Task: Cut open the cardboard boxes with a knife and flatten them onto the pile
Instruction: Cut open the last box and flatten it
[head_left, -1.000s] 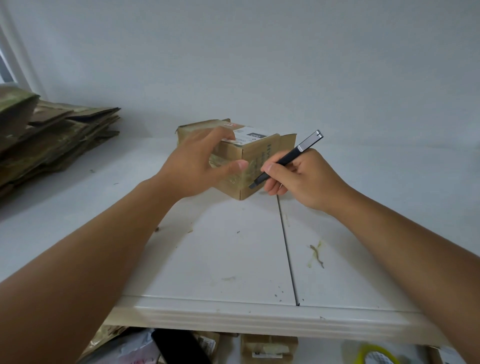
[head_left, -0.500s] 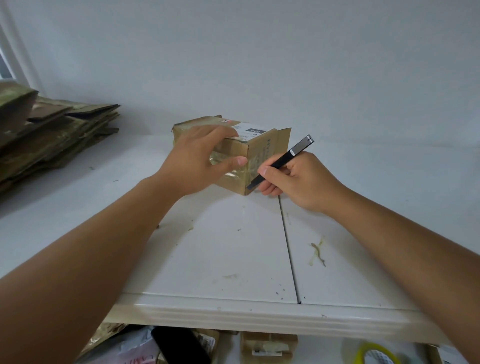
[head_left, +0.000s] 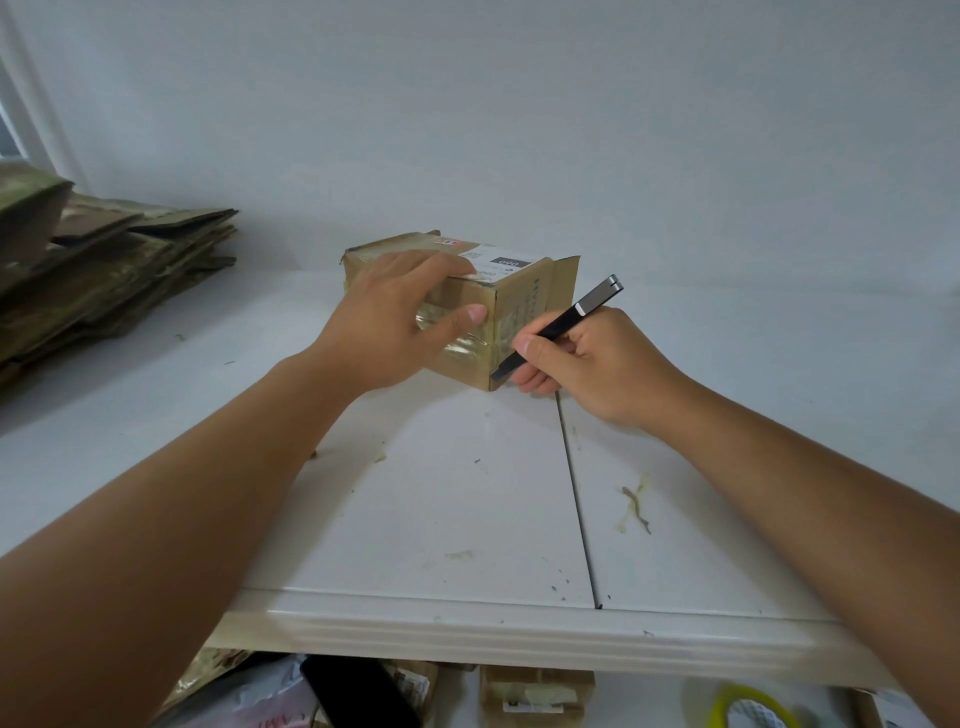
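Cardboard: the box (head_left: 467, 306) sat mid-table (head_left: 467, 519), taped.
Left hand (head_left: 395, 322): gripped the box, steadying.
Right hand (head_left: 587, 358): pinched the knife (head_left: 558, 327), tip at the near corner.
Advice: I'd slice downward, away from the thumb.

box (head_left: 470, 306) mid-table (head_left: 467, 519), pile (head_left: 104, 270) far left
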